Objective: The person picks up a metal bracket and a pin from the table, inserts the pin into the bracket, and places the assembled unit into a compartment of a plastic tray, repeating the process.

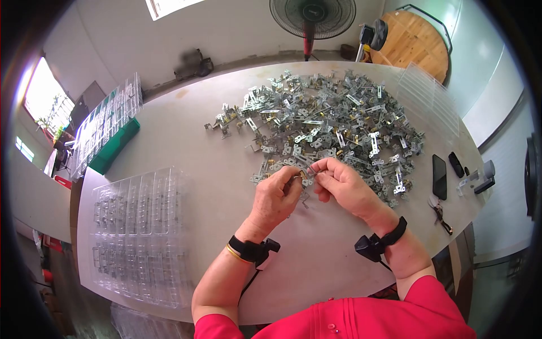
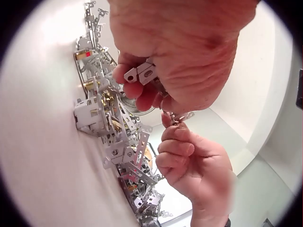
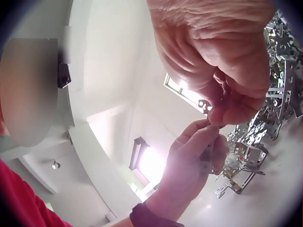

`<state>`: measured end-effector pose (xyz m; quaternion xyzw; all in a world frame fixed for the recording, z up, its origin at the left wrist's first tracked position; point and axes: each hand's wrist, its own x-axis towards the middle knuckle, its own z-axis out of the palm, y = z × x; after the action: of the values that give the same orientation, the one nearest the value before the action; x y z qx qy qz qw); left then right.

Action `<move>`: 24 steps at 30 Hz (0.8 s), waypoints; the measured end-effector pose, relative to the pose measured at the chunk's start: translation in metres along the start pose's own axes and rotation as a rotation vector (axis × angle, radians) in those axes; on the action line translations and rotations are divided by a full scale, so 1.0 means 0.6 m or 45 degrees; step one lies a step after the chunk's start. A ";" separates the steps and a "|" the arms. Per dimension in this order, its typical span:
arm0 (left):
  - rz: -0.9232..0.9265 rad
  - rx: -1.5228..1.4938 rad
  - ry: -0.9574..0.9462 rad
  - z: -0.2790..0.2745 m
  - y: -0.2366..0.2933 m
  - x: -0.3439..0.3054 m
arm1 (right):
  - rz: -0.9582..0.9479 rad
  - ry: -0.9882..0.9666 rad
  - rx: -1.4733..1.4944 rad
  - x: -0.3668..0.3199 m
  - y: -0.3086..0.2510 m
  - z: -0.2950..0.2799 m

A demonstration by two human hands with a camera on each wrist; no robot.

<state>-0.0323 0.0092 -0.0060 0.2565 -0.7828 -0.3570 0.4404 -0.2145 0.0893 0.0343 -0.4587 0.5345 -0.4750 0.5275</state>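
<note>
Red sleeves sit at the bottom edge; past them we see both hands just above the table, fingertips meeting. Left hand has its fingers curled tight round a small metal bracket. Right hand pinches the bracket's other end, thumb and forefinger closed. We place the bracket between the hands, by the near edge of the bracket pile. Clear trays lie to the left, a phone to the right.

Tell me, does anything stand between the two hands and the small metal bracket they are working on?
Nothing visible does. The left hand and the right hand both already pinch the metal bracket directly, above the table. The pile of metal parts lies beyond them, not between.
</note>
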 end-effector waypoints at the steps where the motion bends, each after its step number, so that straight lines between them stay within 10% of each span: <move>1: 0.001 -0.002 0.002 -0.001 0.002 0.000 | -0.001 0.000 -0.003 -0.001 -0.002 -0.001; 13: 0.151 0.032 -0.210 -0.004 0.020 0.001 | 0.202 0.060 -0.043 -0.013 -0.022 -0.010; 24: -0.262 -0.213 -0.219 -0.008 0.010 0.003 | -0.471 0.141 -0.395 -0.031 -0.024 -0.007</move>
<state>-0.0295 0.0101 0.0016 0.2662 -0.7547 -0.4849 0.3527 -0.2183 0.1057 0.0510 -0.5975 0.5362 -0.5001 0.3246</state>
